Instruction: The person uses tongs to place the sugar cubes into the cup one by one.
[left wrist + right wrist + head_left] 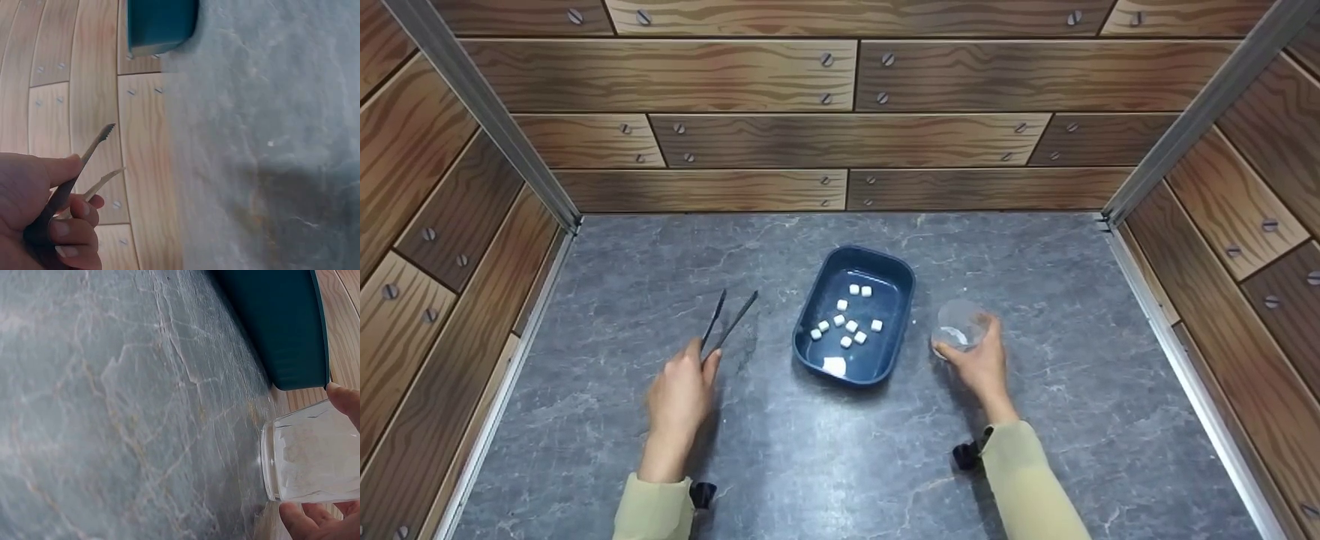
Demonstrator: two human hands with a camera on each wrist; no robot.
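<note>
My left hand [681, 390] holds dark metal tongs [725, 322], left of the blue tray. Their arms stand apart with nothing between the tips; in the left wrist view the tongs [93, 151] show a serrated tip. My right hand [981, 367] grips a clear cup [958, 328] by its sides, to the right of the tray. In the right wrist view the cup's base [270, 464] is at the tabletop. Between my hands sits the dark blue tray [894, 352], with several small white cubes [851, 326] scattered on its floor.
The grey marbled tabletop [810, 465] is walled by wood-patterned panels [840, 139] at the back and both sides. Metal edge strips [1192, 397] run along the side walls. A tiny white speck [914, 322] lies between tray and cup.
</note>
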